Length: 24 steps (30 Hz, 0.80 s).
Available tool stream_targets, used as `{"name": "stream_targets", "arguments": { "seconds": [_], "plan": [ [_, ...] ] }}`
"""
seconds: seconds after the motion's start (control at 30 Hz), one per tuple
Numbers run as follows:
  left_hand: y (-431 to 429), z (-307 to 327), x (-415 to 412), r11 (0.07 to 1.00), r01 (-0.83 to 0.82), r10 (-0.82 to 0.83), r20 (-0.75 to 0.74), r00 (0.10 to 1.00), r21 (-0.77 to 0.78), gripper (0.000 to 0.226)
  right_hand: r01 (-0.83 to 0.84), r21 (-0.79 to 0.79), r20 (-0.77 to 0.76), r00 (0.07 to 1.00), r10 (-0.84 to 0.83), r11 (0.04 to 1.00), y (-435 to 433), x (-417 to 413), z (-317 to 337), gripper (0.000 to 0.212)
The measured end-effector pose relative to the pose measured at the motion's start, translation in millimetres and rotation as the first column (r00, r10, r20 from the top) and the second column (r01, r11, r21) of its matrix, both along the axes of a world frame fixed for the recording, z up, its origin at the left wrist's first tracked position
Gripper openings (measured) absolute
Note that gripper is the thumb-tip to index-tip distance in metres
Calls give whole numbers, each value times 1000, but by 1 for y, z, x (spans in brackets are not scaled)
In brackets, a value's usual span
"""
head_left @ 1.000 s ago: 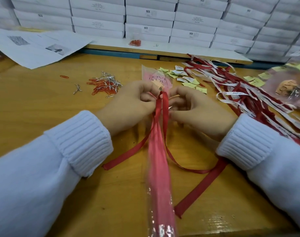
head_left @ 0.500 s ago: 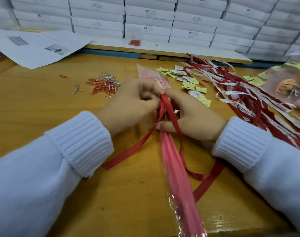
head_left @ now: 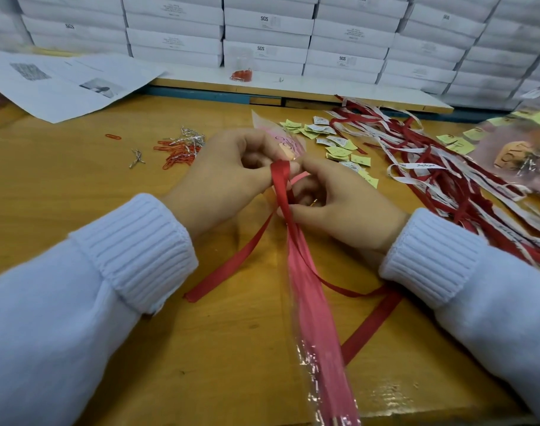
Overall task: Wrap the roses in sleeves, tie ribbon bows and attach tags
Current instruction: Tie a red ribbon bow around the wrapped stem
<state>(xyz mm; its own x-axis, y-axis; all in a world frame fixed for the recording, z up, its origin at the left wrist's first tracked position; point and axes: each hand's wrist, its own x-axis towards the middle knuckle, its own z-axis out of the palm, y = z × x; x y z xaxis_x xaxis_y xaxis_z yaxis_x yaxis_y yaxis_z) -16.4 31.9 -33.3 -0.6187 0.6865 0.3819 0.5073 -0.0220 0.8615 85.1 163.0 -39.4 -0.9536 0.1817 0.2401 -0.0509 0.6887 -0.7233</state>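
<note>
The long pink rose in its clear plastic sleeve (head_left: 308, 296) lies on the yellow wooden table (head_left: 78, 186), its long axis running near to far, its head tucked beyond the knuckles. Both hands meet over its far part, left hand (head_left: 228, 176) and right hand (head_left: 336, 207) equally close. Between them stands a loop of narrow red satin ribbon (head_left: 280, 182). Left fingers are curled, pinching that loop; right fingers are curled, clamping ribbon against the sleeve. The ribbon's tails trail near, one to each side. Bow not yet snug, I'd say.
</note>
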Motion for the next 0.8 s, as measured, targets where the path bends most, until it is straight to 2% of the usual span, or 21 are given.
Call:
{"name": "stream_targets", "arguments": {
  "seconds": [0.1, 0.33, 0.5, 0.6, 0.63, 0.73, 0.8],
  "plan": [
    [0, 1, 0, 1000, -10, 10, -3, 1000, 22, 12, -7, 23, 6, 1000, 7, 1000, 0, 1, -1, 30],
    [2, -1, 1, 1000, 16, -15, 12, 1000, -22, 17, 57, 71, -86, 995, -50, 996, 0, 0, 0, 21],
    [2, -1, 2, 999, -4, 5, 10, 1000, -43, 23, 66, 206, -110, 993, -44, 976, -4, 2, 1, 21],
    [3, -1, 4, 999, -23, 24, 26, 999, -36, 26, 71, 268, -126, 991, -38, 961, -2, 2, 0, 9],
    [3, -2, 4, 999, -31, 32, 34, 999, -32, 27, 63, 253, -123, 992, -33, 965, -2, 2, 0, 9],
    [5, -3, 5, 998, -49, 50, 30, 998, -34, 28, 36, 152, -105, 994, -21, 988, -3, 3, -1, 25],
    [6, -3, 6, 999, -40, 41, 31, 999, -36, 29, 33, 161, -105, 994, -16, 986, -3, 2, -2, 26]
  ]
}}
